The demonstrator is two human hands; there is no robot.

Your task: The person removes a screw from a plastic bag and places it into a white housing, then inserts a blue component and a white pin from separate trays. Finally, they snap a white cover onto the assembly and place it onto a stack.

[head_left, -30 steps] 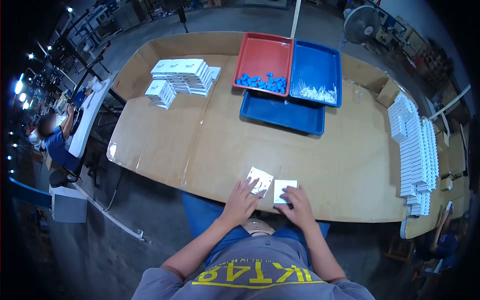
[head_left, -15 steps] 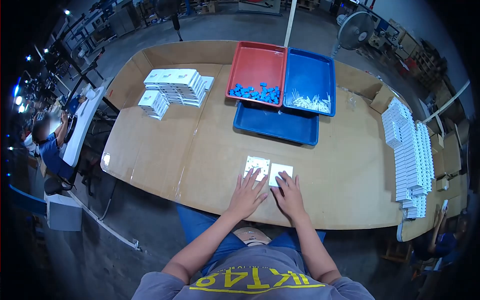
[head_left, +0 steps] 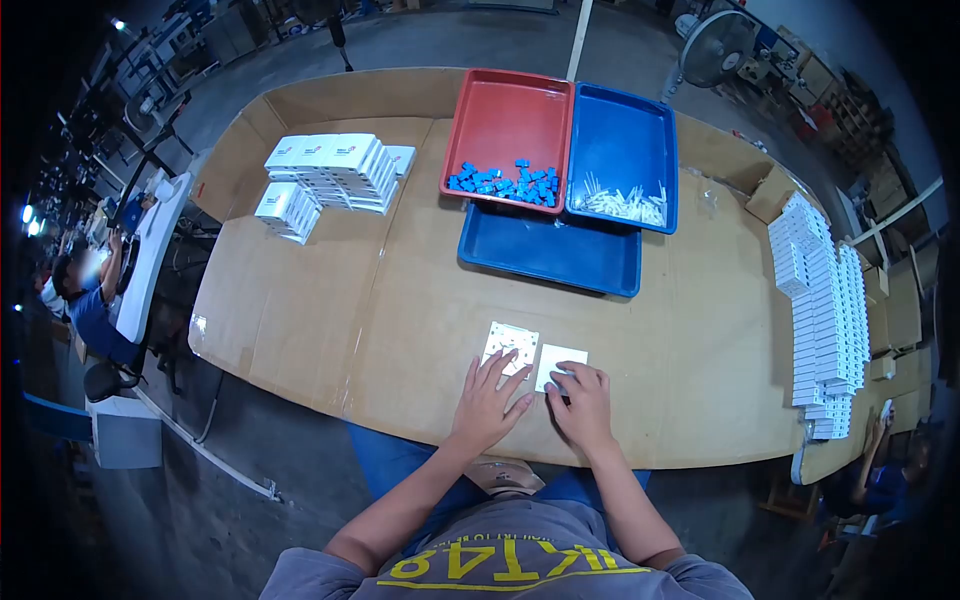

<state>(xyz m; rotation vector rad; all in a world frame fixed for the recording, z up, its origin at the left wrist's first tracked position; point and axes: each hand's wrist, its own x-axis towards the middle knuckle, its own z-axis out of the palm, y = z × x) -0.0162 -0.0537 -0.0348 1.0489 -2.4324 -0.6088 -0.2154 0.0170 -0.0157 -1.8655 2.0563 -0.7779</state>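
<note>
Person in grey shirt (head_left: 500,570) with yellow lettering sits at near edge of cardboard-covered table (head_left: 690,380), both forearms reaching forward over it. Left hand (head_left: 485,408) palm down, fingers spread and open, not wrapped around anything; fingertips over near part of white plate with holes (head_left: 514,336), which lies flat just beyond that hand, far half uncovered. Right hand (head_left: 583,404) palm down, fingers bent, fingertips at near right part of plain white plate (head_left: 561,356), thumb by its near left corner; cannot tell if it grips the plate or just rests on it. Plain plate lies just right of the holed one, narrow gap between, both near the middle of the near edge, slightly beyond the hands. Farther up the table, well apart from both plates, near blue tray (head_left: 550,252), its far side overlapped by red tray (head_left: 515,120) on the left and far blue tray (head_left: 622,130) on the right. Blue pieces (head_left: 503,186) are scattered in near end of red tray, thin white sticks (head_left: 628,206) piled in near end of far blue tray. Far left: stacked white boxes (head_left: 335,165). Right edge: long rows of white units (head_left: 825,310). Off the table, one person (head_left: 100,318) at left by a white bench, another (head_left: 885,490) partly visible at right, fan (head_left: 717,48) far right.
</note>
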